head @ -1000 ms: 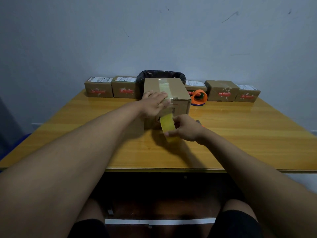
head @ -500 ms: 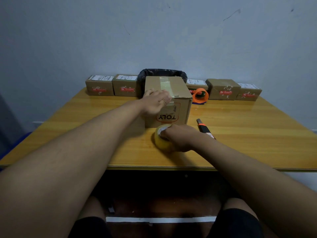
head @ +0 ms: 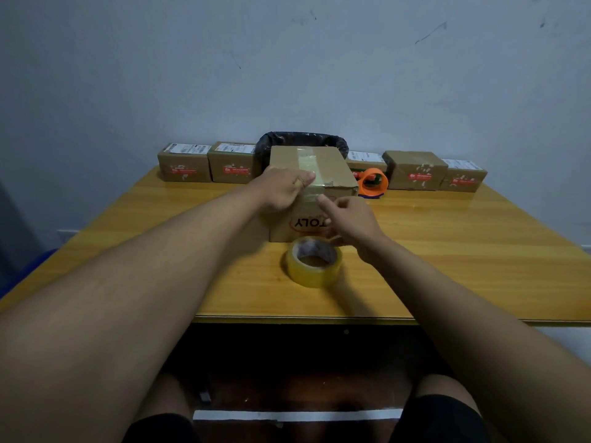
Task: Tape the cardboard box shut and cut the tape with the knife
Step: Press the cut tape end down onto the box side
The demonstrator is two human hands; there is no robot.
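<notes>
1. Brown cardboard box [head: 315,174] with the red "TOLY" print sits mid-counter, right in front of me, a clear tape strip [head: 307,163] running over its top seam and down the near face.
2. My left hand [head: 281,190] lies flat on the near top edge, pinning the tape; my right hand [head: 347,219] hovers loose-fingered at the front face, grasping nothing.
3. The yellowish roll of clear packing tape [head: 314,265] lies flat on the yellow wooden counter [head: 463,251], just before the box; I can't tell whether it's still joined to the strip.
4. Risk, I'd say: lift my left hand early and the strip peels or wrinkles.
5. I can't see the knife, so a blind reach could knock the roll.
6. The black-lined bin [head: 303,140] behind the box: contents hidden. The small brown parcels [head: 232,163] along the wall are all closed.
</notes>
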